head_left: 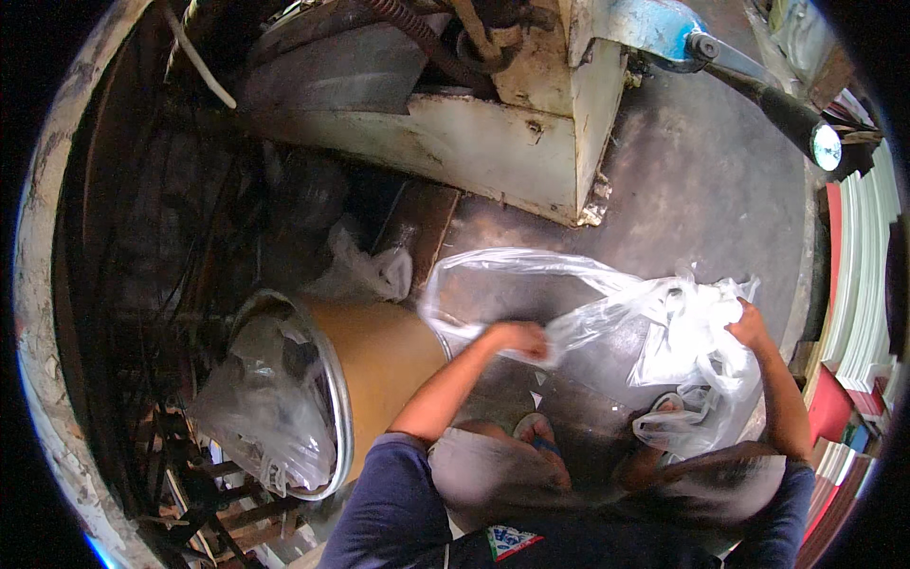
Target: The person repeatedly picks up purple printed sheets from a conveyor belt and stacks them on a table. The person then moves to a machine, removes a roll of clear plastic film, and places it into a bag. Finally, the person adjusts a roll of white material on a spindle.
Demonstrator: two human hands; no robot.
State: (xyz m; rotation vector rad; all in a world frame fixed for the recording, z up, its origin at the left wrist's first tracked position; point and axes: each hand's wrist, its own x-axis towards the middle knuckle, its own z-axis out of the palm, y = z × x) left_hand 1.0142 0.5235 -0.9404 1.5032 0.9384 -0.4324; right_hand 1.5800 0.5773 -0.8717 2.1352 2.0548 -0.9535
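Observation:
A long length of clear plastic film point(607, 318) stretches between my two hands above the floor. Its right part is bunched into a crumpled whitish mass, while a loose loop swings out to the left. On the edge of that bunch, my right hand point(750, 325) has its fingers closed on the film. My left hand point(519, 339) is blurred by motion, but it looks closed around the narrow strand at the loop's near side. Some film hangs down over one of my feet point(666, 403).
Left of me is a brown drum point(374, 365) with a metal rim and clear plastic inside. A dirty white machine base point(531, 156) stands ahead, with a black-handled lever point(782, 109) at upper right. Stacked sheets or boards point(858, 284) line the right side. Small white scraps lie on the floor.

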